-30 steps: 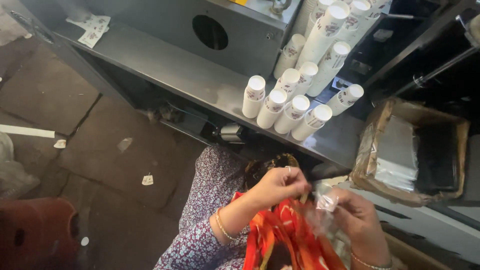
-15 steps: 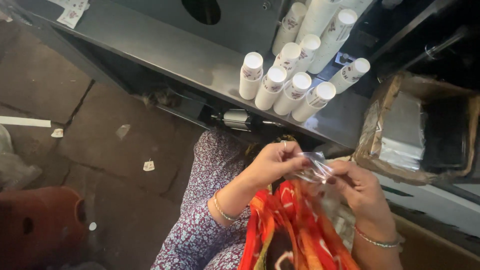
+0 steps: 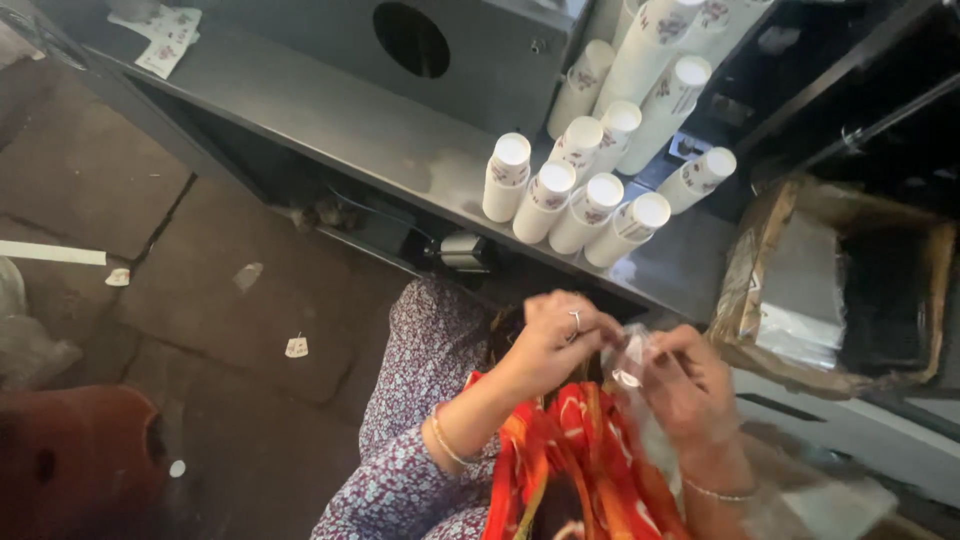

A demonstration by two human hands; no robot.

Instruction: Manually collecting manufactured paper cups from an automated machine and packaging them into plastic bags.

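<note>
The person's left hand [image 3: 555,335] and right hand [image 3: 685,385] meet just in front of the metal shelf [image 3: 330,115], both pinching a small clear plastic bag [image 3: 630,360] between their fingertips. The left hand, with a ring on one finger, is curled and grips the bag's near edge; the right hand grips the other side with thumb and forefinger. The bag hangs over an orange and red cloth [image 3: 570,460] in the person's lap, below the shelf's front edge.

Judging by the grip, the work on the bag looks to be in its middle: both hands have it, yet it is blurred, so whether its mouth is open or what it holds cannot be told. Nothing from it lies on the shelf yet.

On the shelf, stacks of white paper cups [image 3: 565,190] lie on their sides in a cluster, well behind the hands and untouched. To the right of the shelf, a cardboard box [image 3: 850,290] lined with plastic holds flat dark and pale packets, also untouched.
</note>
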